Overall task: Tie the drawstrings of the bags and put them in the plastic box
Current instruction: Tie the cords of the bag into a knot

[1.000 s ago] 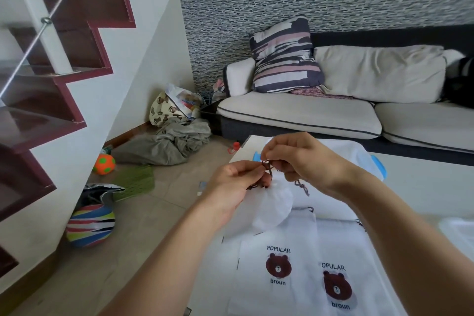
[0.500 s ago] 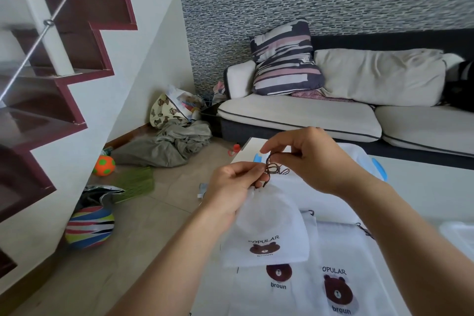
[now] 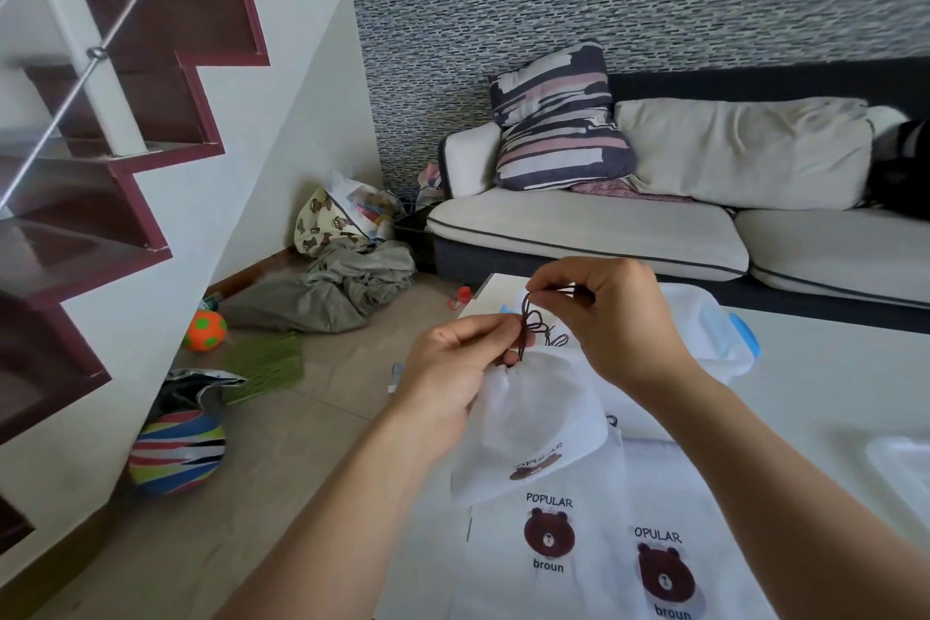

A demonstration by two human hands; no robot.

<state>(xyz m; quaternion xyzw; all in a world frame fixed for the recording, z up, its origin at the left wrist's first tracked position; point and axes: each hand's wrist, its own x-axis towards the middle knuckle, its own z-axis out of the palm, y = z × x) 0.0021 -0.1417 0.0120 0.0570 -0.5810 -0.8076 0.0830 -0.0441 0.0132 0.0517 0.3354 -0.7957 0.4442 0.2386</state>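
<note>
A small white drawstring bag (image 3: 538, 418) with a brown bear print hangs above the table, its mouth gathered. My left hand (image 3: 453, 368) pinches the gathered neck and the dark brown drawstring (image 3: 531, 322) there. My right hand (image 3: 604, 317) pinches a loop of the same string and holds it up and to the right. Two more bear-print bags (image 3: 548, 534) (image 3: 664, 574) lie flat on the table beneath. The plastic box (image 3: 724, 337), clear with blue clips, sits behind my right hand, mostly hidden.
The white table (image 3: 830, 383) stretches right; a pale plastic item (image 3: 901, 473) shows at its right edge. A sofa (image 3: 604, 232) with cushions stands behind. Balls (image 3: 176, 448), clothes and a green mat (image 3: 266, 357) litter the floor by the stairs (image 3: 100, 116).
My right hand has drawn the string loop up and to the right, tightening the knot at the bag's neck. The bag hangs lower, its bear print now showing.
</note>
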